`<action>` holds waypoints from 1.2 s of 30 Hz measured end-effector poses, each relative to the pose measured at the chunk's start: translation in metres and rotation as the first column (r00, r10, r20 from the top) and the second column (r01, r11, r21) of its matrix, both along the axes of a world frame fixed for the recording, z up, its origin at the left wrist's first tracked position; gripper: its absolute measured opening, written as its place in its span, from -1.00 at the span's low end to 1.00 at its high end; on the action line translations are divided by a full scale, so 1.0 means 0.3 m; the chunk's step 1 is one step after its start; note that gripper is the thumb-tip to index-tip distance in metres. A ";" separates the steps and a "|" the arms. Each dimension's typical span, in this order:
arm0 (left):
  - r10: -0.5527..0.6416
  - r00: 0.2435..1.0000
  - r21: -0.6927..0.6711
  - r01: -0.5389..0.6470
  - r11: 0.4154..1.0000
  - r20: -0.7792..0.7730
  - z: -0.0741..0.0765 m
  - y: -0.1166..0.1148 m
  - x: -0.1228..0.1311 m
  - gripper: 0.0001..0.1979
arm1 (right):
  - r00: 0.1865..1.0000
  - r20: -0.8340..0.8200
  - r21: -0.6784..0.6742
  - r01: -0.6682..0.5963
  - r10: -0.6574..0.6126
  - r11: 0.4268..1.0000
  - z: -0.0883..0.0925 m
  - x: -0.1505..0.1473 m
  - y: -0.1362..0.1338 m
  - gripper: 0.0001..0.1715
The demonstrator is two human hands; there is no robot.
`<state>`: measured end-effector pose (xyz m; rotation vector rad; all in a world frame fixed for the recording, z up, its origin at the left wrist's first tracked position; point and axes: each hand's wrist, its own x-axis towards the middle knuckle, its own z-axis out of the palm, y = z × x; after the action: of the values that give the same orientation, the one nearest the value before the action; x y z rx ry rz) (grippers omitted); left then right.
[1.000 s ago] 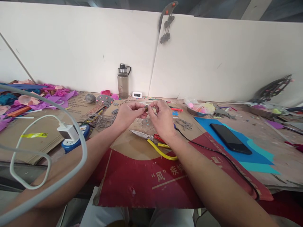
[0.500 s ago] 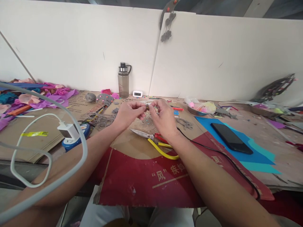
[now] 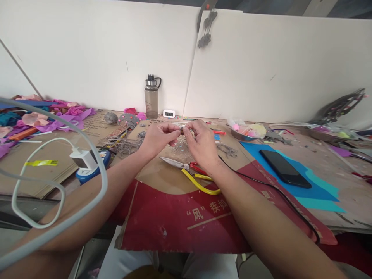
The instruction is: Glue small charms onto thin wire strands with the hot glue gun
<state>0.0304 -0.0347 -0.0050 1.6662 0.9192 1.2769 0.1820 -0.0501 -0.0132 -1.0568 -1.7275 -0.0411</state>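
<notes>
My left hand (image 3: 159, 138) and my right hand (image 3: 201, 143) meet over the cardboard, thumbs and forefingers pinched close together. Between the fingertips sits a tiny dark greyish piece (image 3: 181, 130), mostly covered by the fingers; its kind cannot be made out. Under my right wrist lie scissors (image 3: 194, 177) with yellow handles, blades pointing left. A red-handled tool (image 3: 197, 168) rests beside them, partly hidden by the same hand. Small scraps (image 3: 180, 149) are scattered on the cardboard beneath the fingers. Grey cord (image 3: 124, 146) lies in a tangle left of my left hand.
A bottle (image 3: 151, 99) and small digital clock (image 3: 169, 114) stand by the white wall. On the right, a phone (image 3: 285, 168) lies on blue sheets. A white cable (image 3: 101, 174) loops across the left foreground, near a charger (image 3: 84, 159). Coloured fabric (image 3: 61, 116) is heaped at far left.
The view has shifted very slightly. Both hands stay pinched together at nearly the same spot, with only a small shift of the fingers.
</notes>
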 end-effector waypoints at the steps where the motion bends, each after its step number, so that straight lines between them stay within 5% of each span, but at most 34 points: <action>1: 0.008 1.000 0.003 -0.008 1.000 -0.004 0.001 -0.001 0.001 -0.79 | 1.000 0.004 0.000 0.001 -0.001 1.000 0.000 -0.001 -0.001 -0.83; 10: 0.073 0.997 -0.014 -0.073 0.997 0.004 0.004 0.002 0.018 -0.91 | 0.999 0.032 0.005 -0.020 0.020 1.000 -0.003 -0.018 -0.005 -0.85; 19: 0.119 0.989 -0.046 -0.116 0.992 0.088 -0.022 0.025 0.013 -0.90 | 0.985 -0.164 -0.165 -0.072 0.045 0.984 -0.019 -0.045 -0.005 -0.81; 36: 0.043 0.986 -0.072 -0.032 0.997 0.162 -0.025 0.015 0.023 -0.84 | 0.937 -0.349 -0.300 -0.105 -0.006 0.948 -0.001 -0.047 -0.001 -0.76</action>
<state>0.0374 -0.0303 -0.0125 1.4732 0.8895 1.3692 0.1678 -0.0505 -0.0135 -1.1701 -1.4634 0.4447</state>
